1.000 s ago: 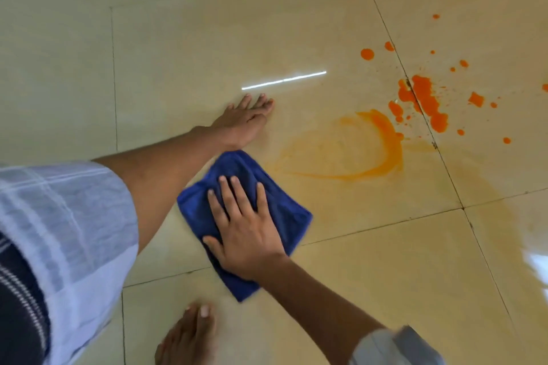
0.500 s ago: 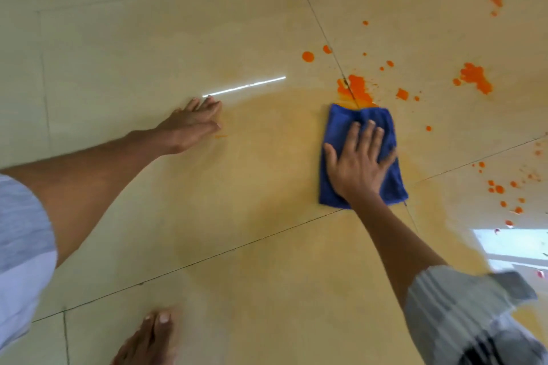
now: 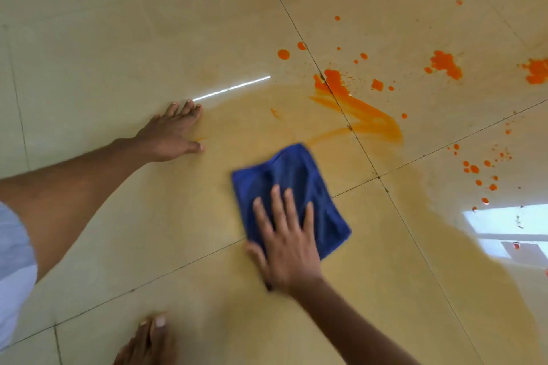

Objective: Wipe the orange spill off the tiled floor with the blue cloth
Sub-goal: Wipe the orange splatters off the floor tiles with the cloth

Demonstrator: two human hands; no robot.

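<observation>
Right hand (image 3: pixel 286 241) flat, fingers spread, pressing cloth (image 3: pixel 292 195); left hand (image 3: pixel 172 133) splayed empty on floor (image 3: pixel 118 38); spill (image 3: pixel 355 107) at 1 o'clock; soaked cloth likely smears; wet tile, slip risk.

The folded blue cloth (image 3: pixel 289 195), pressed flat under the right hand (image 3: pixel 286 243), has moved from beside the upper-centre orange blot to lower centre. A fresh streaked orange smear (image 3: pixel 367 120) now trails from that blot.
</observation>
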